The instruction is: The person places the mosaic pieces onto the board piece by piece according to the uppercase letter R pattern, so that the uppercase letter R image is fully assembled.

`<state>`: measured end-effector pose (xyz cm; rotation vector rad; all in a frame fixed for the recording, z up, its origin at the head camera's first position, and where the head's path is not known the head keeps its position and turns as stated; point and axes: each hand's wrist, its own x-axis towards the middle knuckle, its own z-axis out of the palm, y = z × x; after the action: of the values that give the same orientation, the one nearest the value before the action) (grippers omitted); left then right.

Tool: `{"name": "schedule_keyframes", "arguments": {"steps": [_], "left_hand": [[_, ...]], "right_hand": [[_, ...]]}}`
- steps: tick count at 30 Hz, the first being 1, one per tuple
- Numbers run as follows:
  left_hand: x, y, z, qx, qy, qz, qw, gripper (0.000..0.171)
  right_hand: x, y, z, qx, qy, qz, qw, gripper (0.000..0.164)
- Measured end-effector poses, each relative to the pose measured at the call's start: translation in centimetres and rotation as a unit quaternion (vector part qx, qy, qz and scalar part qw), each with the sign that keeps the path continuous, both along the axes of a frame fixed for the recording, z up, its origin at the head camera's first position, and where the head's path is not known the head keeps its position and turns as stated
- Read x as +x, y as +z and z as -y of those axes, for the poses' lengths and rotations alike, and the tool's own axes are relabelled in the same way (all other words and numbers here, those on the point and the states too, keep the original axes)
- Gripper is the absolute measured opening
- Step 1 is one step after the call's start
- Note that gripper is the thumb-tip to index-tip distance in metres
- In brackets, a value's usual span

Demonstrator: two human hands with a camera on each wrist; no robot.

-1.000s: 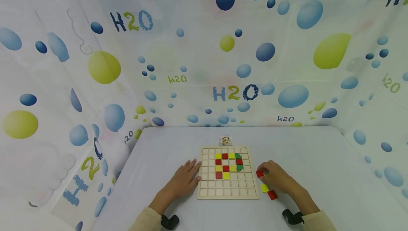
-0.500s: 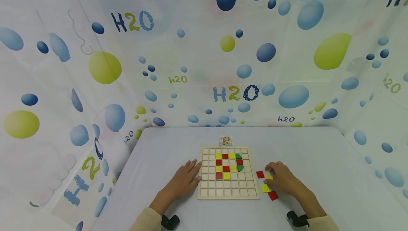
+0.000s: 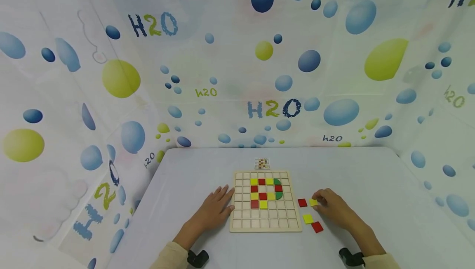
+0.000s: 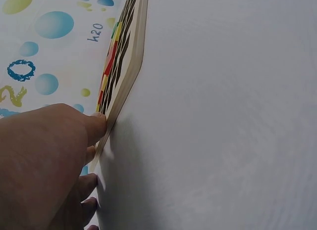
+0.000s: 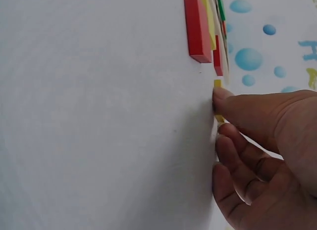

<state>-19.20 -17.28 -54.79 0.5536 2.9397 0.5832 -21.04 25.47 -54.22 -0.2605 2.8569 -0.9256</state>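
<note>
A wooden grid board (image 3: 265, 222) lies on the white table, with red, yellow and green tiles forming a pattern in its upper cells. My left hand (image 3: 212, 209) lies flat at the board's left edge, fingers spread; in the left wrist view its thumb touches the board's side (image 4: 131, 74). To the right of the board, my right hand (image 3: 332, 208) pinches a yellow square tile (image 3: 313, 202) between thumb and fingers. The right wrist view shows the thumb on this yellow tile (image 5: 217, 83), low at the table surface.
Beside the board's right edge lie a red tile (image 3: 302, 203), another yellow tile (image 3: 308, 219) and a second red tile (image 3: 317, 227). Behind the board is a small pattern card (image 3: 262, 163). A curtain (image 3: 230, 54) with printed bubbles surrounds the table.
My right hand has left the red tile near the board, moved right and taken hold of the yellow tile, which has shifted slightly away from me. The left hand has stayed put.
</note>
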Motion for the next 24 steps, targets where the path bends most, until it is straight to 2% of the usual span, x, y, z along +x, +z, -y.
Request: {"name": "schedule_keyframes", "arguments": {"steps": [7, 16, 20, 24], "left_hand": [[0.0, 0.1, 0.0, -0.004, 0.001, 0.003, 1.0000, 0.062], [-0.1, 0.2, -0.1, -0.012, 0.002, 0.002, 0.9999, 0.062], [-0.1, 0.3, -0.1, -0.006, 0.004, 0.004, 1.0000, 0.062], [0.0, 0.1, 0.0, -0.008, 0.003, 0.003, 1.0000, 0.062]], "right_hand": [[-0.7, -0.4, 0.5, 0.001, 0.000, -0.021, 1.000, 0.025], [-1.0, 0.9, 1.2, -0.014, -0.008, -0.022, 1.000, 0.025], [-1.4, 1.2, 2.6, -0.043, -0.008, -0.025, 0.999, 0.025], [-1.4, 1.2, 5.3, -0.076, -0.002, -0.007, 0.997, 0.023]]}}
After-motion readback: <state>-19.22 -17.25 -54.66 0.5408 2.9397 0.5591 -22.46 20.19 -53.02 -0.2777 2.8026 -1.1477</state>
